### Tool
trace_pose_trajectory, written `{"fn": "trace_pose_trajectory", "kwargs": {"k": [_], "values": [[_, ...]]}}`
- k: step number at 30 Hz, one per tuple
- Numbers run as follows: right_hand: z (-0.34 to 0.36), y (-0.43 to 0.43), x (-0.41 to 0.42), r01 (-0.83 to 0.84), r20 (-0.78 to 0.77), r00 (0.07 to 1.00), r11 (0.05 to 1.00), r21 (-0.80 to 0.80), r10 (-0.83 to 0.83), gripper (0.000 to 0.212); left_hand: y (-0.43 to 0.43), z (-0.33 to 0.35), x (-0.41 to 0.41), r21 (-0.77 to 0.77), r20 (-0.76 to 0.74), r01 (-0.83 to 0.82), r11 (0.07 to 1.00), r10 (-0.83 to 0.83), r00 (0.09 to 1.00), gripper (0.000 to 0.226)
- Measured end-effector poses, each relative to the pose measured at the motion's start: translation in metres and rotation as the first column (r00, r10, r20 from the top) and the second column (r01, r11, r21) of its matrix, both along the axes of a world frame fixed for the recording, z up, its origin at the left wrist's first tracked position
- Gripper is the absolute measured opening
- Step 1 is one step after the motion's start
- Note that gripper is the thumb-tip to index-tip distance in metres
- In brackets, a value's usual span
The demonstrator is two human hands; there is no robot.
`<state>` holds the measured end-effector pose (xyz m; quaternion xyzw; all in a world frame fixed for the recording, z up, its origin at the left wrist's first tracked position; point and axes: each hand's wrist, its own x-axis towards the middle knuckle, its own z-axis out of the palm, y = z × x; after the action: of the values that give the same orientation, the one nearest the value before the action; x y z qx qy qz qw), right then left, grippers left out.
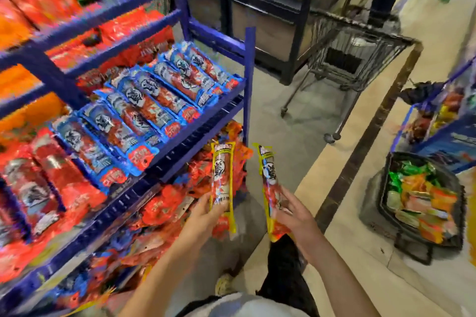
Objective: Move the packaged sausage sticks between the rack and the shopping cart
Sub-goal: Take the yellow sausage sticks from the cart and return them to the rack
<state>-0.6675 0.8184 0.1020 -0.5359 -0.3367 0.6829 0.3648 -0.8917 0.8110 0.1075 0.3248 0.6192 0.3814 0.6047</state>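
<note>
Sausage sticks in two long packs with yellow edges are up in the air, one in each hand; the left pack (222,175) is held by the left hand (203,213), with fingers curled round its lower end; the right pack (269,177) is held the same way by the right hand (296,211). Both packs are just beside the blue rack (249,72), near its low shelf; they are not lying on it. The shopping cart (381,59) stands well apart, further down the floor; I cannot tell what is inside it. Rows of blue packs (144,108) fill the middle shelf. I think the job is partway done; these two packs must still be put down, on the rack or in the cart.
</note>
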Motion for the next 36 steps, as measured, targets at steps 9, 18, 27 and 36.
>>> {"fn": "trace_pose_trajectory", "kwargs": {"k": [9, 18, 27, 36], "values": [[0.003, 0.199, -0.017, -0.409, 0.171, 0.905, 0.907, 0.103, 0.389, 0.063, 0.11, 0.008, 0.013, -0.078, 0.114, -0.379, 0.922, 0.386, 0.916, 0.019], [0.006, 0.321, -0.031, -0.52, 0.222, 0.845, 0.844, 0.131, 0.486, 0.04, 0.195, 0.006, 0.053, -0.101, 0.165, -0.605, 0.79, 0.613, 0.773, 0.023], [-0.004, 0.352, -0.073, -0.393, 0.074, 0.915, 0.918, -0.054, 0.396, 0.038, 0.233, 0.0, 0.055, -0.131, 0.131, -0.812, 0.568, 0.822, 0.554, 0.025], [0.0, 0.361, -0.083, -0.399, 0.206, 0.873, 0.89, -0.222, 0.442, 0.021, 0.253, -0.001, 0.041, -0.118, -0.045, -0.845, 0.522, 0.847, 0.53, 0.039]]}}
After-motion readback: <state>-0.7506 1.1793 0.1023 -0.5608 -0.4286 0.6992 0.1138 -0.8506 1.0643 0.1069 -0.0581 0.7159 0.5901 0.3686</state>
